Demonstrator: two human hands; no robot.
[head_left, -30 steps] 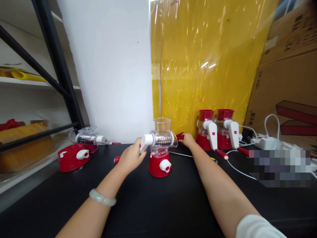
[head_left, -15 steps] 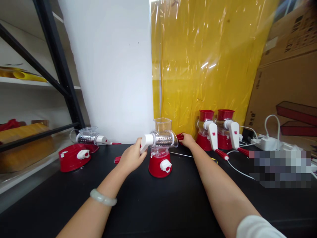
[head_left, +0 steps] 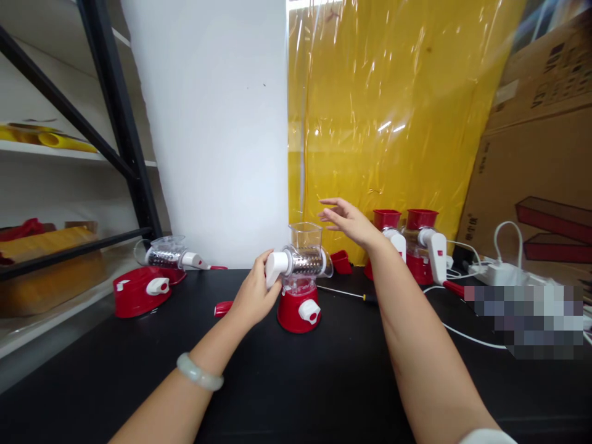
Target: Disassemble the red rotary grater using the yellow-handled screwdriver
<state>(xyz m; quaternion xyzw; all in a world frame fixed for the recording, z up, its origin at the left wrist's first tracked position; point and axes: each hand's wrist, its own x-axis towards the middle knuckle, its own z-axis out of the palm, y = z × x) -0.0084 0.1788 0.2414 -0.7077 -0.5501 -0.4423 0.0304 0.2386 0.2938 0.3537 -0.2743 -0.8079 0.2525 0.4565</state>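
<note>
A rotary drum grater [head_left: 305, 262] stands upright on the black table, with a clear hopper, a metal drum and a red base. My left hand [head_left: 256, 290] is closed around its white crank arm [head_left: 276, 269], at the left end of the drum; the crank's red handle [head_left: 222, 308] sticks out beyond my wrist. My right hand [head_left: 349, 220] is raised beside and slightly above the hopper, fingers apart and holding nothing. Below it, behind the grater, lies a red food pusher [head_left: 341, 261] against the yellow sheet.
A screwdriver [head_left: 345, 292] lies to the right of the grater. Two more graters with red tops [head_left: 422, 219] stand at the back right, near white cables and a charger [head_left: 502, 270]. At left are a red base [head_left: 139, 299] and a drum assembly [head_left: 166, 254] beside a shelf.
My right hand has let go of the red pusher and lifted up and away from it, opening. My left hand stays on the crank arm.
</note>
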